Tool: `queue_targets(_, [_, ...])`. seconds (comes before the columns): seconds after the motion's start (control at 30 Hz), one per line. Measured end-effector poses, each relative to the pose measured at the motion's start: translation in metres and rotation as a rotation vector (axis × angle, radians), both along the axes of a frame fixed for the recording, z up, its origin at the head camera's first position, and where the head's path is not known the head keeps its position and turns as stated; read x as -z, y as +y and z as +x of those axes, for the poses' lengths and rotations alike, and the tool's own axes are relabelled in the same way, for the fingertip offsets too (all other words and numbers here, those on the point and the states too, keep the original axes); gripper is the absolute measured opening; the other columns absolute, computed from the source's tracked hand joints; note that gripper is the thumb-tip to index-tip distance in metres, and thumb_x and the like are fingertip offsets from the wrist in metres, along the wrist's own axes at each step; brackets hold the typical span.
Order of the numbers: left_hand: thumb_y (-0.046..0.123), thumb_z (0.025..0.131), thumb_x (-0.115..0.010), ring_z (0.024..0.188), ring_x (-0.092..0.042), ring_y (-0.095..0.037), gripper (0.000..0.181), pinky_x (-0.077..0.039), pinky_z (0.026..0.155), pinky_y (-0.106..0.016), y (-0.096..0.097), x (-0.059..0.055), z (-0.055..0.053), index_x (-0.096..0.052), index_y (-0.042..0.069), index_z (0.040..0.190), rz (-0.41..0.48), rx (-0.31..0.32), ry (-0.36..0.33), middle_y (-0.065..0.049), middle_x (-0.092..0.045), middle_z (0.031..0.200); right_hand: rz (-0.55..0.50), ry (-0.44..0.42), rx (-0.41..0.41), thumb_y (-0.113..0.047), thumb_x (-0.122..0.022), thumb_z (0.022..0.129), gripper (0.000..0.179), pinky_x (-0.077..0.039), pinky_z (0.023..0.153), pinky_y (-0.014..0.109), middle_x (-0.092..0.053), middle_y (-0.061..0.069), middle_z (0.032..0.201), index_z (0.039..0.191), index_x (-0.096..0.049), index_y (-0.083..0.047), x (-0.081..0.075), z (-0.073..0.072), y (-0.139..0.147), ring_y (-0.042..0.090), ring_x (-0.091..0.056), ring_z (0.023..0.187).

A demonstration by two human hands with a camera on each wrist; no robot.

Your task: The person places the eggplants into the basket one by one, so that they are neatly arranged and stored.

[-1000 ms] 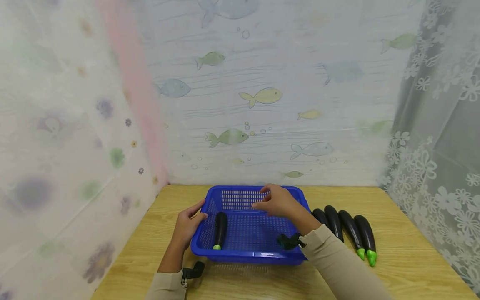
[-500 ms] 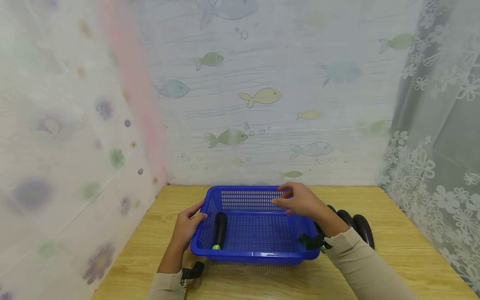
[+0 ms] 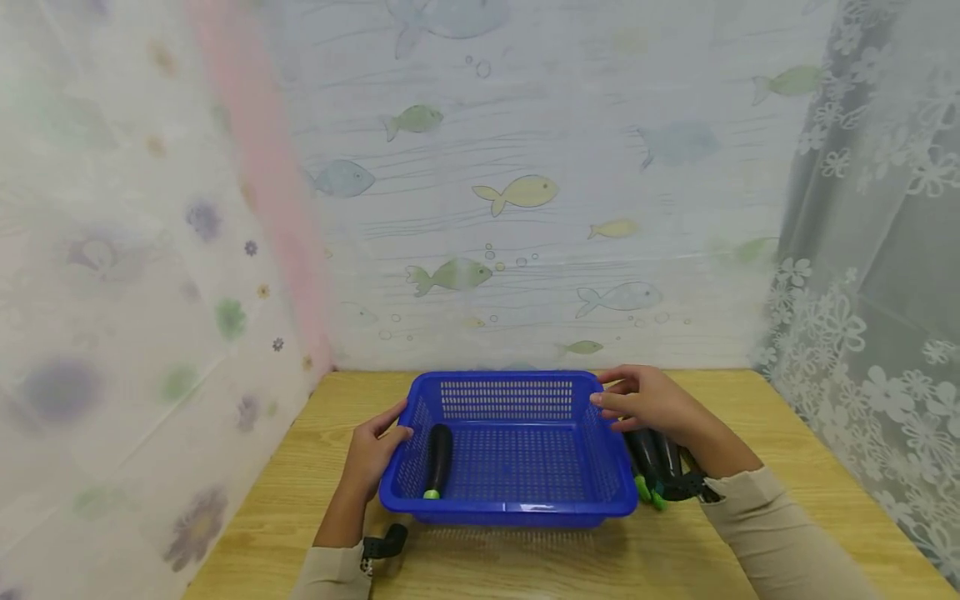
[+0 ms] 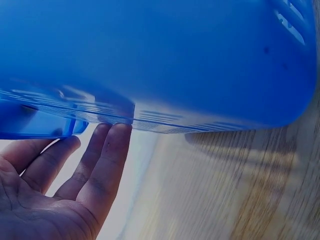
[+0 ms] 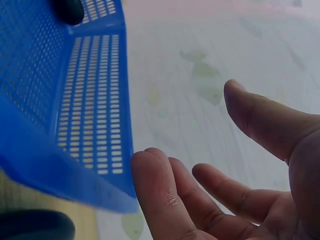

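A blue plastic basket (image 3: pixel 517 508) with slotted walls stands on the table. Inside it, along the left wall, lies one dark eggplant (image 3: pixel 439 458) with its green stem end toward me. My left hand (image 3: pixel 369 450) holds the basket's left rim, thumb over the edge; the left wrist view shows its fingertips against the outer wall. Just above the basket's right rim, my right hand (image 3: pixel 652 404) holds nothing, its thumb and fingers spread apart in the right wrist view. Below that hand, several more eggplants (image 3: pixel 645 454) lie right of the basket, partly hidden by the hand and wrist.
The wooden table (image 3: pixel 285 483) reaches back to a fish-printed curtain (image 3: pixel 525 250). Flowered sheeting (image 3: pixel 135 333) hangs on the left, and a lace-patterned curtain (image 3: pixel 862 333) on the right.
My empty right hand has moved right, from over the basket's inside to its right rim, now covering part of the eggplants there. The left hand and basket stay put.
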State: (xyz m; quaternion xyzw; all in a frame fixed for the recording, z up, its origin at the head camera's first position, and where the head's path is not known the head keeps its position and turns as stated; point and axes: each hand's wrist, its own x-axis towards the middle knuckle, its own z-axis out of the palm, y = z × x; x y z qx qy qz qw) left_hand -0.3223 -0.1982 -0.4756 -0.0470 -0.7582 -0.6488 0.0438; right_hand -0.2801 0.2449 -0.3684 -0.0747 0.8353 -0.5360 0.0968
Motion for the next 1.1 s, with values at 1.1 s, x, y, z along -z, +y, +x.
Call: queue_targets(1.1, [0.012, 0.096, -0.069, 0.124, -0.065, -0.038, 0.050, -0.061, 0.090, -0.043, 0.000, 0.003, -0.003, -0.062, 0.016, 0.145, 0.010, -0.005, 0.018, -0.014, -0.053, 0.155, 0.092, -0.068, 0.200, -0.039, -0.063, 0.103, 0.075, -0.062, 0.090, 0.038, -0.061, 0.023, 0.138, 0.150, -0.038, 0.014, 0.046, 0.029, 0.154, 0.025, -0.069, 0.116])
